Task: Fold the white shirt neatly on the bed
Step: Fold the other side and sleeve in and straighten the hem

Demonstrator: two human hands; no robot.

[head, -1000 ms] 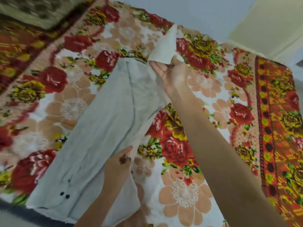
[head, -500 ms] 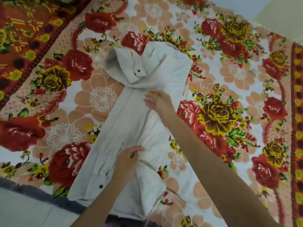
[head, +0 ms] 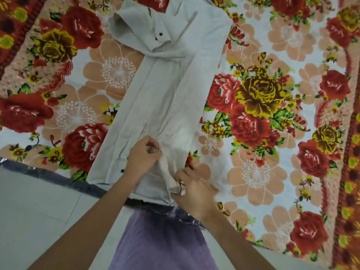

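Head view: the shirt (head: 165,98) lies on the bed (head: 282,45) as a long narrow band. Its hem sits at the near edge and hangs a little over it; its collar end points toward the far edge. At the far end a sleeve (head: 140,26) is folded across the band, with a dark button (head: 160,34) on it. A second button (head: 122,171) shows near the hem.

The left grip (head: 144,156), a bare hand, rests on the shirt near the hem, its fingers curled and pinching a small fold of cloth. The right grip (head: 192,190), slightly blurred, sits just beside it at the bed's near edge, closed round a bunched ridge of the shirt's right side. The floor (head: 39,201) shows below the bed's near edge, with the person's purple garment (head: 161,240) between the forearms.
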